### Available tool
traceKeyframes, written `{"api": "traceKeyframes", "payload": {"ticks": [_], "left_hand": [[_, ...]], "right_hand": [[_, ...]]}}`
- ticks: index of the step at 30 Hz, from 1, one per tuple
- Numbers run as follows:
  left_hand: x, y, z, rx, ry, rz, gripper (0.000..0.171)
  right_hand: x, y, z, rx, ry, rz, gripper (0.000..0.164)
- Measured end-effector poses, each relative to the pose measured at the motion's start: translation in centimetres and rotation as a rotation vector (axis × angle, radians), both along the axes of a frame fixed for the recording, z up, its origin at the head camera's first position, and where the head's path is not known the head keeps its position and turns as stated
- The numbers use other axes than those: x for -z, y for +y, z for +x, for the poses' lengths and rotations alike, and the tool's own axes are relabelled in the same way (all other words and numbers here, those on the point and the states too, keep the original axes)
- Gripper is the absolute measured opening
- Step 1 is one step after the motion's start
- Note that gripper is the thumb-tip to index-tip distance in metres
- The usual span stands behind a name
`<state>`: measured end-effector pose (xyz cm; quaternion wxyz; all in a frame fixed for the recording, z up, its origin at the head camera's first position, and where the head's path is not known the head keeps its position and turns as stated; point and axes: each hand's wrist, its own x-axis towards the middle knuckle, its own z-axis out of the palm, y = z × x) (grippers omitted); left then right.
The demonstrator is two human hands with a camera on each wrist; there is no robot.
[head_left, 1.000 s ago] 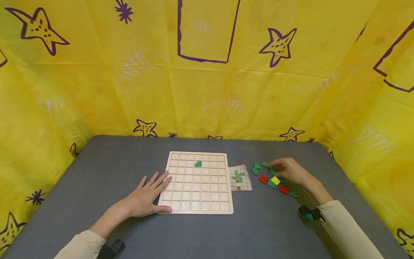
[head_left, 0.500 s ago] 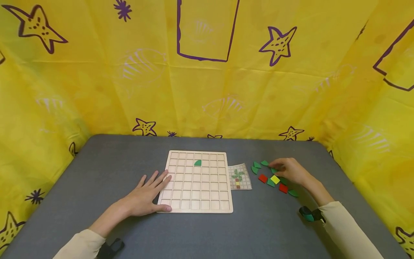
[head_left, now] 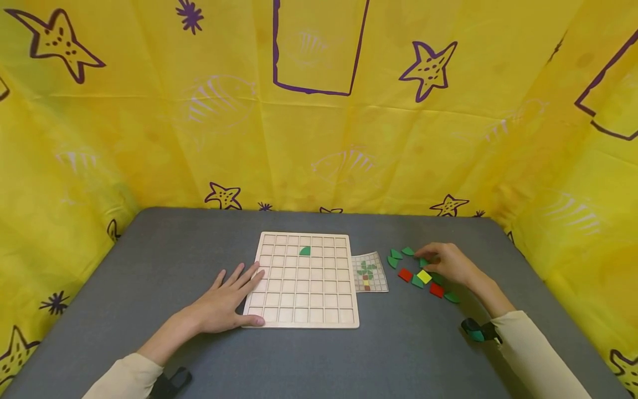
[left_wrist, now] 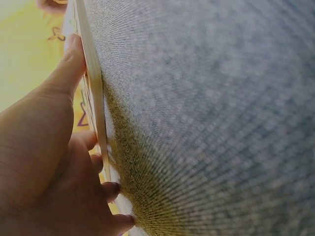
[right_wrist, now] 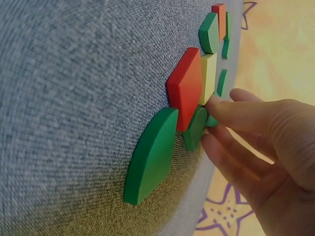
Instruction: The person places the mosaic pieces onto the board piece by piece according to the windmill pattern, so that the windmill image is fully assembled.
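My left hand (head_left: 224, 302) lies with fingers spread over the left edge of a wooden grid board (head_left: 309, 326). In the left wrist view its thumb (left_wrist: 74, 59) touches the rim of the board. One green quarter-circle piece (head_left: 305, 251) sits in a square near the board's top. Over at the right, my right hand (head_left: 451, 263) pinches a green piece (right_wrist: 211, 121) between thumb and fingers, low among the loose pieces; the fingers partly hide it. Close by lie a yellow square (head_left: 424, 276), a red square (head_left: 436, 291) and a dark green piece (right_wrist: 196, 129).
A printed pattern card (head_left: 371, 285) lies against the board's right side. Another red square (head_left: 405, 275) and several green quarter-circles, one at the far end (head_left: 408, 251), are scattered right of it. A yellow patterned cloth (head_left: 319, 138) surrounds the grey table (head_left: 299, 366).
The right fingers shift very slightly at the green piece, and a little more of it shows. My left hand stays on the board. The head view tilts a touch.
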<state>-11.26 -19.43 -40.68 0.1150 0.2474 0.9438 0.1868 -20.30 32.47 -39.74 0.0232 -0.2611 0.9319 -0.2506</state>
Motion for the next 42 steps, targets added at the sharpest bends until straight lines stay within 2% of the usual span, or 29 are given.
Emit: {"api": "traceKeyframes", "payload": {"ticks": [15, 30, 42], "left_hand": [[-0.1, 0.0, -0.1, 0.0, 0.006, 0.001, 0.104], [-0.2, -0.1, 0.0, 0.004, 0.003, 0.004, 0.103], [0.0, -0.2, 0.2, 0.005, 0.009, 0.005, 0.104]], "right_hand": [[-0.5, -0.1, -0.1, 0.012, 0.044, 0.014, 0.027], [-2.1, -2.1, -0.8, -0.008, 0.085, 0.0, 0.03], [-2.2, -4.0, -1.1, -0.025, 0.1, -0.076, 0.028]]}}
